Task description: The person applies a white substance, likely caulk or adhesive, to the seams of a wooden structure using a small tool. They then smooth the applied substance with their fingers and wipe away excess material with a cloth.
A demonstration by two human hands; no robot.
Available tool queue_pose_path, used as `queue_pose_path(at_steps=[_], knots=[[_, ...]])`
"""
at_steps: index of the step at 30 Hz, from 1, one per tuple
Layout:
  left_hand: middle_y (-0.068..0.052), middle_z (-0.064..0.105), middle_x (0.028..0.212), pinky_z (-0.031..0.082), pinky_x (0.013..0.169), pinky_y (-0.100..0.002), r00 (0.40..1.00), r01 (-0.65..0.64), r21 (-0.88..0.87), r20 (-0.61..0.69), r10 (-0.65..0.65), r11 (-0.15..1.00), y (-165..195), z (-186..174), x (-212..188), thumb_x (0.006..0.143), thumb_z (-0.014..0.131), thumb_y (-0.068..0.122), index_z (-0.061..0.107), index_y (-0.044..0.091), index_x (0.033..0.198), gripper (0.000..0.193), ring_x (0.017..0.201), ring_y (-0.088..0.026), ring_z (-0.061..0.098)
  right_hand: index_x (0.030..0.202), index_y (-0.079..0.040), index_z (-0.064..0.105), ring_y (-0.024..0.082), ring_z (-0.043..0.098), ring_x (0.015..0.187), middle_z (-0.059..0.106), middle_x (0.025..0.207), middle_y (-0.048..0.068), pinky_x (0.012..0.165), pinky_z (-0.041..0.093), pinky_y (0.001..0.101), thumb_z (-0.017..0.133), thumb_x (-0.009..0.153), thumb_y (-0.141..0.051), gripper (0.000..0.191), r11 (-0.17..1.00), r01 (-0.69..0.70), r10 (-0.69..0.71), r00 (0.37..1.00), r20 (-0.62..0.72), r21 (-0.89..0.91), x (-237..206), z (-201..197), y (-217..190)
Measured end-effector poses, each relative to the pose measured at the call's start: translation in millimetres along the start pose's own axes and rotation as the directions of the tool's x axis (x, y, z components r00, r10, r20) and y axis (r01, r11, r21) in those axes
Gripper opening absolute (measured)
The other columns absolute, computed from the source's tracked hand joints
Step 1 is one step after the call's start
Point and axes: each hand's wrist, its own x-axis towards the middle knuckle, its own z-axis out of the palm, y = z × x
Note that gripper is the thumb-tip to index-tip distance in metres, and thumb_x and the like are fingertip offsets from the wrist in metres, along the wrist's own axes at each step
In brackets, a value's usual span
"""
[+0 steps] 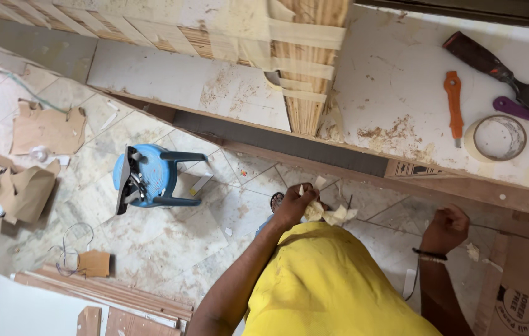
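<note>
My left hand (pixel 292 205) is closed on a crumpled wad of cream tape strips (pixel 331 214), held in front of my yellow shirt above the tiled floor. My right hand (pixel 445 227), with a dark bracelet at the wrist, is curled into a fist just below the front edge of the white work table (pixel 395 68). Nothing shows inside that fist. A plywood panel bound with several strips of cream tape (pixel 305 59) lies on the table beyond my left hand.
On the table lie a dark chisel (pixel 507 81), an orange utility knife (pixel 453 102), a roll of tape (pixel 496 138) and a purple handle (pixel 513 109). A blue plastic stool (pixel 152 174) carries tools. Torn cardboard (pixel 46 127), stacked boards (pixel 121 298) and a cardboard box (pixel 526 292) lie on the floor.
</note>
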Motion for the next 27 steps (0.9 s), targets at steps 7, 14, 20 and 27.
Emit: queue_pose_path(at_steps=[7, 14, 20, 27], knots=[[-0.006, 0.068, 0.078, 0.054, 0.068, -0.03, 0.999, -0.03, -0.141, 0.011, 0.032, 0.99, 6, -19, 26, 0.104, 0.058, 0.015, 0.06, 0.004, 0.084, 0.023, 0.078, -0.017, 0.076, 0.114, -0.004, 0.069, 0.021, 0.064, 0.094, 0.07, 0.104, 0.009, 0.086, 0.052, 0.0349, 0.083, 0.093, -0.014, 0.027, 0.88, 0.467, -0.46, 0.788, 0.409, 0.09, -24, 50, -156], [-0.009, 0.073, 0.08, 0.056, 0.073, -0.03, 0.999, -0.028, -0.142, -0.028, 0.024, 0.989, 16, -40, 6, 0.103, 0.059, 0.014, 0.061, 0.002, 0.086, 0.021, 0.077, -0.019, 0.073, 0.108, -0.01, 0.072, 0.028, 0.057, 0.105, 0.068, 0.104, 0.005, 0.096, 0.04, 0.045, 0.091, 0.083, -0.026, 0.035, 0.685, 0.727, -0.624, 0.621, 0.474, -0.05, -21, 156, -235], [-0.008, 0.07, 0.083, 0.058, 0.072, -0.032, 0.985, 0.05, -0.346, -0.139, -0.104, 0.937, -2, -90, -22, 0.098, 0.057, 0.013, 0.065, 0.002, 0.093, 0.014, 0.077, -0.022, 0.075, 0.093, -0.016, 0.069, 0.026, 0.054, 0.099, 0.064, 0.096, 0.003, 0.093, 0.037, 0.0443, 0.092, 0.089, -0.022, 0.024, 0.644, 0.751, -0.641, 0.633, 0.434, -0.144, -23, 178, -214], [-0.008, 0.07, 0.077, 0.057, 0.068, -0.031, 0.963, 0.059, -0.35, -0.227, -0.146, 0.935, -31, -136, -37, 0.1, 0.06, 0.018, 0.062, 0.002, 0.087, 0.021, 0.072, -0.021, 0.073, 0.094, -0.012, 0.069, 0.025, 0.055, 0.1, 0.063, 0.094, 0.004, 0.097, 0.037, 0.0448, 0.087, 0.089, -0.007, 0.02, 0.618, 0.785, -0.698, 0.572, 0.431, -0.042, -34, 173, -205]])
